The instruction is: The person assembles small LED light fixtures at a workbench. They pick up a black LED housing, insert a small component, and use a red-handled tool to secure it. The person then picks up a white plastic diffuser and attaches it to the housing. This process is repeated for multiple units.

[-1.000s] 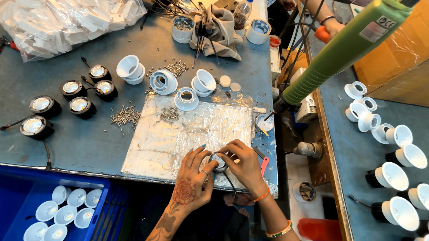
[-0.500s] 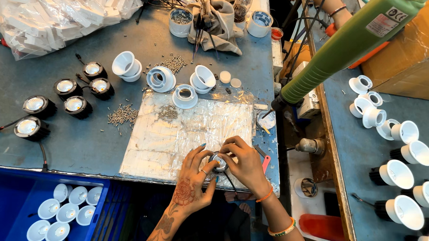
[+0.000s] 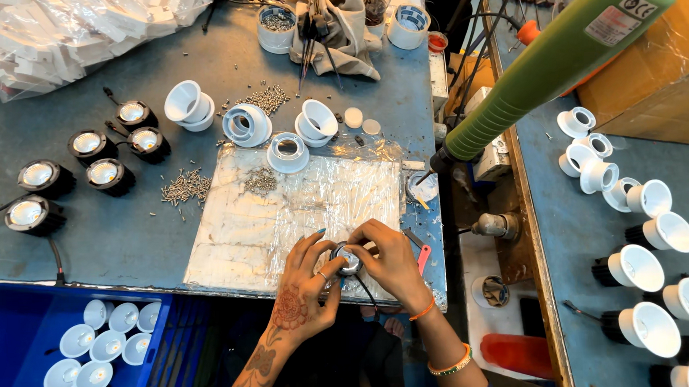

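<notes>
Head view: a small round lamp module (image 3: 348, 259) with a shiny centre is held between both hands at the near edge of the worktop (image 3: 94, 233). The left hand (image 3: 302, 290), patterned with henna, is closed around the module from the left and below; the right hand (image 3: 391, 262) is closed on it from the right, fingertips meeting over its rim. A thin dark wire is seen running down from the module.

Beneath the hands, a plastic-wrapped board (image 3: 284, 218) is laid on the grey-blue worktop. Loose screws (image 3: 185, 187) are heaped just left of the board, with a smaller heap on it. White housings (image 3: 247, 125) are set beyond the board's far edge. Black lamp units (image 3: 103, 173) with reflectors are grouped well to the left. A blue crate (image 3: 28, 319) holding white reflector cups is placed below the worktop's near-left edge. A green powered screwdriver (image 3: 539, 72) is suspended at the right. White finished lamps (image 3: 651, 236) are ranged on a second surface to the far right.
</notes>
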